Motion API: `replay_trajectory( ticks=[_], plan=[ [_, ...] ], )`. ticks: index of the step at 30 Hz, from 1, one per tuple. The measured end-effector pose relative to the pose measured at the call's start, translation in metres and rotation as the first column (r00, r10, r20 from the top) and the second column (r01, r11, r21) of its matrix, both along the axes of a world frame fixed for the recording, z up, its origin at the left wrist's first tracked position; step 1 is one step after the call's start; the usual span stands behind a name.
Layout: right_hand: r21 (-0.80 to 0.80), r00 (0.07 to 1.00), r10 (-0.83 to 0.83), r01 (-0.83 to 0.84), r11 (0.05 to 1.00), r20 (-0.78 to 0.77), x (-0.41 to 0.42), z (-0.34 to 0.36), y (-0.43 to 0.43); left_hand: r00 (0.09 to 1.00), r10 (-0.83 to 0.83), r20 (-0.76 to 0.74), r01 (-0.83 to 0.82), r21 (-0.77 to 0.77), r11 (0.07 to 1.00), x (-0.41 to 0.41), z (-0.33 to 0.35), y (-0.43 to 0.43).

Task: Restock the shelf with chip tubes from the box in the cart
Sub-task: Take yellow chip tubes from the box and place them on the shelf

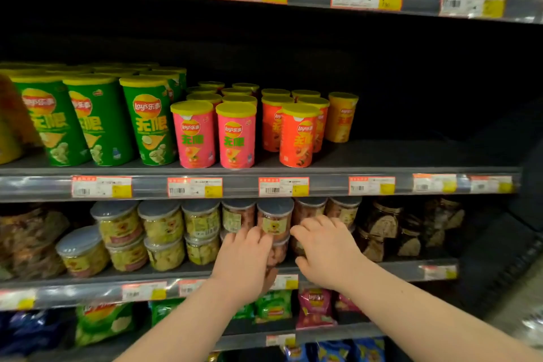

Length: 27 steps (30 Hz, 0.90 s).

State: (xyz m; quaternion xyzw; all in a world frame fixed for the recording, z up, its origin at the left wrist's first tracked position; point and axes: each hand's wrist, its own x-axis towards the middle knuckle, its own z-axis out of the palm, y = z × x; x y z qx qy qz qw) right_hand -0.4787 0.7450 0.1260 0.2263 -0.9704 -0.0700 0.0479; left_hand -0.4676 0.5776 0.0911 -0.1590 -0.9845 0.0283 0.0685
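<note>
Two grips | you are clamping left hand [244, 261], right hand [324, 250] fingers on clear tubs [274, 222] | steadying stack, likely.

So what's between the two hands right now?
Head view: a grey-lidded clear jar with a yellow label, stacked on a second jar, sits between the left hand and right hand.

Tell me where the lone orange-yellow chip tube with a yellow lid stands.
Head view, middle shelf, right of centre: the orange-yellow chip tube stands immediately right of the yellow-lidded red chip tubes.
</note>
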Motion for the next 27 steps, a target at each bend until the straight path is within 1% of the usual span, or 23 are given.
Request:
replay_trajectory(
  ticks=[3,8,16,21,27],
  plan=[
    [0.023,0.999,0.005,-0.006,1.000,0.054,0.009,-0.011,-0.003,0.998,0.042,0.048,-0.041,-0.011,0.999,0.017,-0.007,-0.002],
    [0.060,0.990,0.055,-0.064,0.996,0.131,0.023,-0.026,-0.007,0.981,0.123,0.153,-0.123,-0.007,0.992,0.045,-0.019,-0.004],
    [0.090,0.938,0.094,-0.131,0.987,0.333,0.069,-0.051,0.016,0.899,0.243,0.364,-0.263,0.007,0.965,0.104,-0.036,0.024],
    [0.082,0.911,0.135,-0.181,0.980,0.391,0.106,-0.069,0.039,0.852,0.286,0.438,-0.307,-0.024,0.952,0.153,-0.048,0.049],
    [0.069,0.859,0.235,-0.297,0.952,0.455,0.153,-0.088,0.038,0.779,0.406,0.477,-0.446,-0.033,0.894,0.226,-0.064,0.058]
  ],
)
